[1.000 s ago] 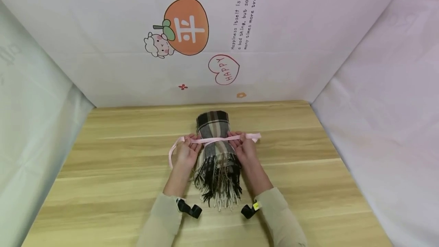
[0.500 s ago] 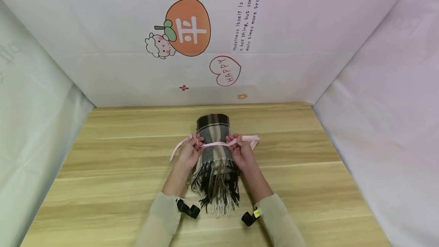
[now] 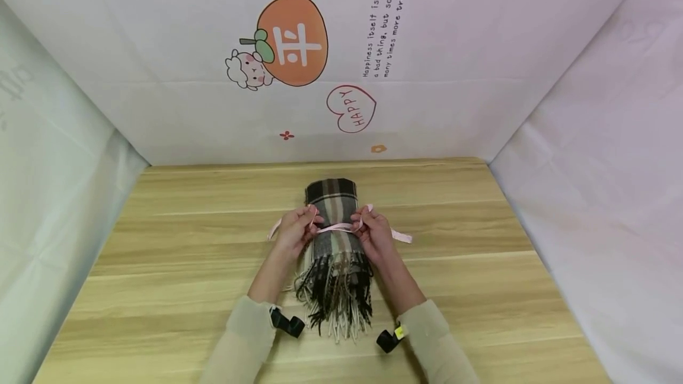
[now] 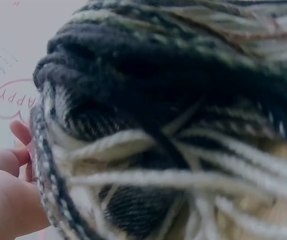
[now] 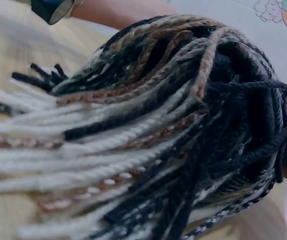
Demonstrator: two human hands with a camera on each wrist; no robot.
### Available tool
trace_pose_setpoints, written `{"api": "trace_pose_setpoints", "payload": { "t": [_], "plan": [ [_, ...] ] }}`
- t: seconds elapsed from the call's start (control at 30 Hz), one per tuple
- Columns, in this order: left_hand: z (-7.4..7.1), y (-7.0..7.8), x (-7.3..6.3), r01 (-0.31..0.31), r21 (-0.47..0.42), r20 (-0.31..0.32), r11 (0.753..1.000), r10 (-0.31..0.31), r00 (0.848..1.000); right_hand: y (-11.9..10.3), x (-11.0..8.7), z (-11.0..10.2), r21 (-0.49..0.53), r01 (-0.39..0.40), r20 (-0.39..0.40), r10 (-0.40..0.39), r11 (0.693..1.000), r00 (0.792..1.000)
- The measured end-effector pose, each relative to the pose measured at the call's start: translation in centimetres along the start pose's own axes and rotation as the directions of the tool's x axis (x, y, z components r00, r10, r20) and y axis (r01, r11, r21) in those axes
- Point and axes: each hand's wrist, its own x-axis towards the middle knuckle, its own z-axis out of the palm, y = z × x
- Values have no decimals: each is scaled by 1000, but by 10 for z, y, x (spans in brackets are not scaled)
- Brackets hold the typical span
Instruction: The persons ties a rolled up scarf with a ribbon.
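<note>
A rolled plaid scarf (image 3: 335,200) in black, grey, beige and brown lies lengthwise on the table, its fringe (image 3: 336,298) toward the person. Around its middle runs a pink ribbon (image 3: 335,227). My left hand (image 3: 294,231) pinches the ribbon at the scarf's left side, and a short tail shows beyond it. On the opposite side my right hand (image 3: 375,234) pinches the other end, whose tail (image 3: 401,236) sticks out to the right. In both wrist views the fringe (image 5: 133,135) fills most of the picture and hides much of the fingers (image 4: 3,160).
The wood-grain table (image 3: 187,253) extends to both sides. A white printed backdrop (image 3: 427,76) stands behind it, with white side sheets (image 3: 597,153) at left and right. Black wrist cameras (image 3: 288,323) sit on the beige sleeves (image 3: 245,330).
The ribbon's crossing has drawn in close against the scarf. Both hands have turned, their fingers curling more; the right tail now hangs lower and the left tail shows shorter.
</note>
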Motion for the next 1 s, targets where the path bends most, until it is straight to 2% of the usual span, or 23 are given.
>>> {"api": "trace_pose_setpoints", "payload": {
  "t": [0.1,0.17,0.23,0.33,0.47,0.67,0.83,1.0],
  "plan": [
    [2,4,0,-50,117,20,992,48,999,1,1,4,-117,34,-10,-35,993,999],
    [4,8,0,-92,202,54,975,83,995,1,2,7,-202,51,-8,-54,978,999],
    [6,11,-1,-136,293,95,946,113,989,0,2,8,-280,65,7,-65,958,998],
    [8,16,-3,-197,416,152,888,146,978,0,4,10,-371,84,48,-71,925,996],
    [9,22,-7,-239,512,210,825,150,966,0,4,11,-431,117,99,-82,895,992],
    [10,21,-2,-294,572,256,766,174,951,-2,4,13,-487,177,161,-112,855,981],
    [15,23,-2,-335,570,278,750,207,938,-5,3,16,-552,212,221,-104,806,970],
    [17,25,-2,-338,588,298,735,192,935,-8,3,20,-610,262,296,-92,748,951]
  ]
}}
